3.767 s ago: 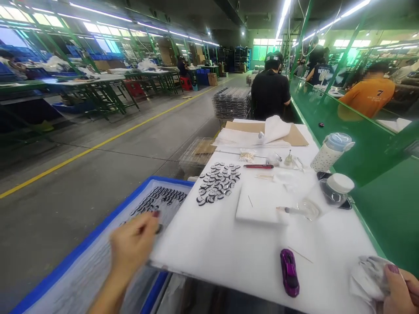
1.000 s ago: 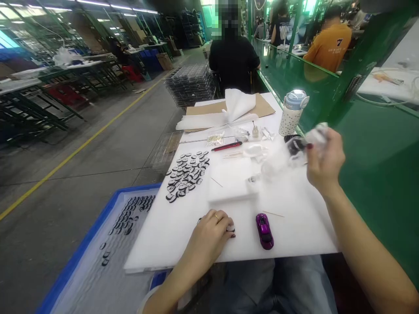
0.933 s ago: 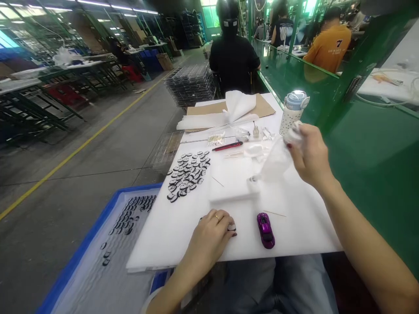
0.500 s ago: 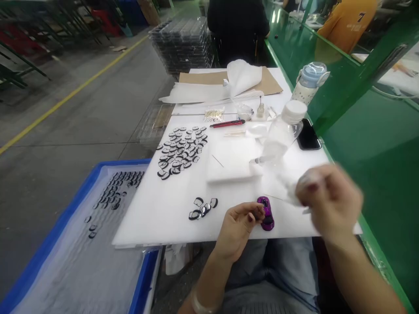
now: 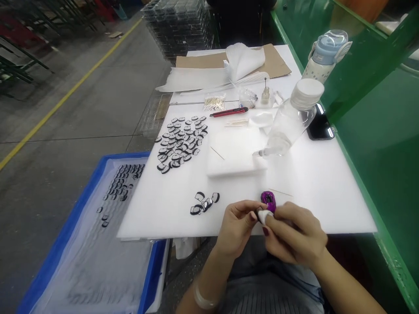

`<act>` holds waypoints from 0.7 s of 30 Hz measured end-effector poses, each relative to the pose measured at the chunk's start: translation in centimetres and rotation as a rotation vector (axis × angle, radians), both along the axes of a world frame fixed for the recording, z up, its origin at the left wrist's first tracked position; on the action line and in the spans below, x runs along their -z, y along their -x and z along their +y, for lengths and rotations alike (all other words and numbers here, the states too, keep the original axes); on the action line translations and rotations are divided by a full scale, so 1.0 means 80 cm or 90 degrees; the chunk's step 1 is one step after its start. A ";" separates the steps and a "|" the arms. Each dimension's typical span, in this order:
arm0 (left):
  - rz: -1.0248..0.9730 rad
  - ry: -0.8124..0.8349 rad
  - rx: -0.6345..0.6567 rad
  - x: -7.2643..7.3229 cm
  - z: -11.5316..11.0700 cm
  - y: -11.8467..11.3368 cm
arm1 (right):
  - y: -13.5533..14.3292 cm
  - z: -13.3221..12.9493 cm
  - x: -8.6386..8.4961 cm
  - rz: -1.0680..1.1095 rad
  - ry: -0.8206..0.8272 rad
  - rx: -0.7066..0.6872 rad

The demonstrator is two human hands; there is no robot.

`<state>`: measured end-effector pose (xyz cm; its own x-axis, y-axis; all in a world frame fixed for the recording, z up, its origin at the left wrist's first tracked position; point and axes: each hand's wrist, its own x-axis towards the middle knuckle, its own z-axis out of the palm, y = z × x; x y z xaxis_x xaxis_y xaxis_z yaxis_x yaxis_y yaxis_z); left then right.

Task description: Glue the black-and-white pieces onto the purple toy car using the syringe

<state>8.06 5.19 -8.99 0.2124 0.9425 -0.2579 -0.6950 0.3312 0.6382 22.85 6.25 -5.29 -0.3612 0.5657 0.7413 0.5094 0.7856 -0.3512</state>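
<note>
My left hand (image 5: pixel 236 226) pinches a small black-rimmed clear piece (image 5: pixel 258 213) at the table's front edge. Against that piece my right hand (image 5: pixel 294 233) presses a white cloth (image 5: pixel 264 216), its fingers closed round it. Just beyond both hands lies a purple toy car (image 5: pixel 269 199), its near end partly covered by fingers. Several similar black-rimmed pieces (image 5: pixel 204 204) form a small group to the left, and a bigger group (image 5: pixel 180 144) spreads farther back. A thin stick (image 5: pixel 280 192) lies right of the car.
A white foam block (image 5: pixel 237 152) sits mid-table, with a clear bottle (image 5: pixel 291 117) beside it. Behind are a red cutter (image 5: pixel 229 112), cotton swabs (image 5: pixel 214 102), a phone (image 5: pixel 321 124) and a blue-lidded bottle (image 5: pixel 324 56). A blue tray (image 5: pixel 70 213) stands at left, a green partition (image 5: pixel 376 144) at right.
My right hand has come in from the right with the white cloth and now meets the piece in my left hand. The view has tilted lower.
</note>
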 end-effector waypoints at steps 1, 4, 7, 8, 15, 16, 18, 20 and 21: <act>-0.002 -0.003 0.003 0.000 0.000 0.000 | -0.002 0.000 0.000 -0.007 -0.013 -0.002; -0.021 -0.022 0.011 0.000 0.000 0.000 | -0.003 0.003 0.000 -0.014 -0.009 0.017; -0.014 -0.012 0.003 0.000 0.000 0.000 | 0.001 0.006 0.001 -0.016 0.004 0.003; -0.004 -0.005 -0.004 -0.001 0.000 0.000 | 0.001 0.006 0.000 -0.019 0.001 -0.015; 0.006 -0.009 -0.015 0.000 -0.001 -0.002 | -0.023 -0.003 -0.011 -0.057 -0.012 0.071; 0.012 -0.010 -0.019 0.000 -0.001 -0.002 | -0.022 -0.003 -0.010 -0.047 -0.007 0.085; 0.030 -0.010 -0.029 -0.001 -0.001 -0.003 | -0.015 -0.003 -0.007 -0.041 0.009 0.062; 0.054 -0.002 -0.037 -0.002 -0.001 -0.003 | -0.007 -0.004 -0.003 -0.045 0.012 0.022; 0.069 0.002 -0.040 -0.002 -0.002 -0.003 | -0.006 -0.004 -0.002 -0.045 0.008 0.011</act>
